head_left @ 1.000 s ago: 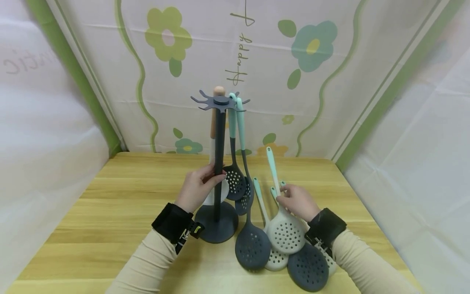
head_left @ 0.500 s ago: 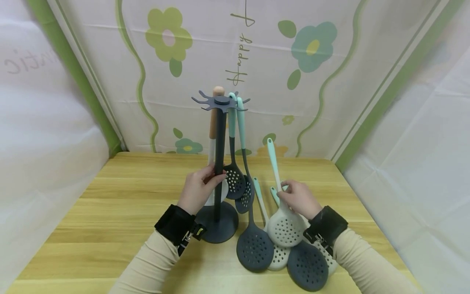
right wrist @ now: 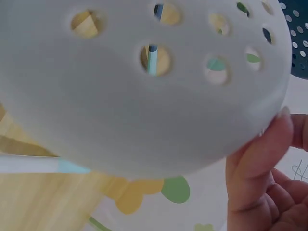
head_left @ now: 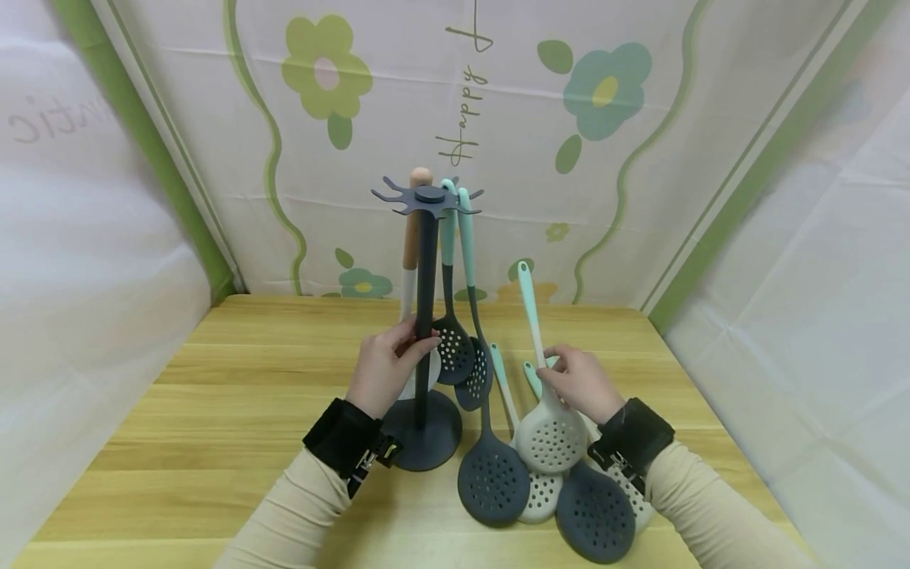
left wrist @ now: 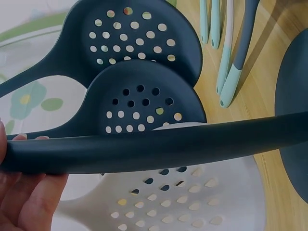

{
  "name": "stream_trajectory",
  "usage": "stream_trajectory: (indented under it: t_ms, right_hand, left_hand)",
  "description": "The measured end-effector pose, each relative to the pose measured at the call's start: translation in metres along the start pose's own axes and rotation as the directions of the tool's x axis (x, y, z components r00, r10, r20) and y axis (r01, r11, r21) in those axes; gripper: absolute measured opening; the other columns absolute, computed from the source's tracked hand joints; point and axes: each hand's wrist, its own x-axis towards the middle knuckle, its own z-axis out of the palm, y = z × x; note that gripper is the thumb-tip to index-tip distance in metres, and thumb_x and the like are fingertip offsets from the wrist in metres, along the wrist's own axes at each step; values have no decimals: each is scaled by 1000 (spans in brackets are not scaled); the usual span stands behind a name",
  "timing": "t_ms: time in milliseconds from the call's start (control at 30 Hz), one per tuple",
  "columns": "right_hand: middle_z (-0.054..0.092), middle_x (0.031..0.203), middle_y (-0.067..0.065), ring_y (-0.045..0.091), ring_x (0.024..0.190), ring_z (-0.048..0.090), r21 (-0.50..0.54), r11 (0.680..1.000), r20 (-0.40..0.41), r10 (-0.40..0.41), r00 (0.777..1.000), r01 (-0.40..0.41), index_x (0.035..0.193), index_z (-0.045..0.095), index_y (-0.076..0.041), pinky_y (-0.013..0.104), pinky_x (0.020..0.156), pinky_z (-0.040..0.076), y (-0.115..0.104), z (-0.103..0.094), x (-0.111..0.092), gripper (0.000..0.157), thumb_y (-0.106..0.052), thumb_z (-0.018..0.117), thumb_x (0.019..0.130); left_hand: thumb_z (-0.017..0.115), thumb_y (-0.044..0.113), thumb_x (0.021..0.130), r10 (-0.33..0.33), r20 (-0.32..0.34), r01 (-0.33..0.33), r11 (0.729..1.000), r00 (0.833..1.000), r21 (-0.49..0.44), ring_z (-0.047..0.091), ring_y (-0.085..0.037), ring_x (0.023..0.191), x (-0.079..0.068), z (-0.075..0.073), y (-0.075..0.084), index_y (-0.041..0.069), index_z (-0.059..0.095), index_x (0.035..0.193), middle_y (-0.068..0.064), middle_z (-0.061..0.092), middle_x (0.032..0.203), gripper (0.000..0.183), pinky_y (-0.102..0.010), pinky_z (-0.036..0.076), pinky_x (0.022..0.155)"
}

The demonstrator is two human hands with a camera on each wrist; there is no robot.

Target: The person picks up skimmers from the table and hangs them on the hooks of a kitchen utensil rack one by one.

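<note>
My left hand (head_left: 384, 367) grips the dark pole (head_left: 425, 269) of a utensil stand, thumb and fingers around it. From its hooked top (head_left: 430, 197) hang two dark skimmers (head_left: 455, 359) with mint handles and a white perforated utensil with a wooden handle (head_left: 411, 241), its head (left wrist: 192, 197) partly behind the pole. My right hand (head_left: 583, 385) pinches a white skimmer (head_left: 550, 438) at the base of its mint handle, which points up. In the right wrist view, the skimmer head (right wrist: 120, 115) fills most of the picture, with my thumb and fingers at its edge.
On the wooden table (head_left: 235, 411) right of the stand's round base (head_left: 423, 442) lie a dark skimmer (head_left: 494, 482), another dark skimmer (head_left: 597, 518) and white skimmers (head_left: 540, 502), overlapping. A flowered cloth (head_left: 398, 103) stands behind the table.
My right hand has raised the white skimmer slightly, its handle tip now higher. The stand's hanging utensils have shifted a little left. My left hand stays on the pole.
</note>
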Motion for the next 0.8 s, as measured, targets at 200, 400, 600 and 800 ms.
stream_trajectory:
  t_ms: [200, 400, 600, 800]
  right_hand:
    - [67, 84, 11, 14, 58, 57, -62, 998, -7, -33, 999, 32, 132, 54, 7, 29, 50, 50, -2, -1, -1, 43, -16, 58, 96]
    - [70, 86, 13, 13, 56, 58, -123, 989, -15, -82, 997, 79, 130, 56, 7, 28, 52, 50, -9, -2, -1, 42, -16, 58, 95]
    - [71, 87, 13, 12, 57, 58, -129, 988, -17, -90, 996, 87, 129, 56, 8, 27, 52, 50, -9, 0, -2, 42, -16, 58, 95]
    - [71, 88, 14, 12, 57, 58, -135, 986, -21, -104, 994, 101, 129, 57, 7, 27, 52, 50, -7, 1, -3, 42, -16, 58, 94]
  left_hand:
    - [68, 13, 94, 5, -33, -5, 1000, 999, 15, 74, -22, 85, -2, 3, 0, 2, 71, 116, -11, 76, 98, 24, -39, 60, 73]
    - [70, 14, 92, 12, -75, -9, 999, 997, 32, 74, -21, 84, -3, 6, 2, 4, 73, 110, -10, 76, 95, 20, -38, 61, 74]
    - [71, 15, 91, 3, -96, 1, 999, 995, 39, 73, -20, 80, -3, 8, 3, 4, 73, 109, -9, 76, 92, 21, -37, 61, 71]
    - [72, 16, 91, 4, -103, -1, 1000, 995, 28, 74, -21, 83, -4, 8, 2, 6, 74, 110, -9, 77, 92, 22, -38, 61, 74]
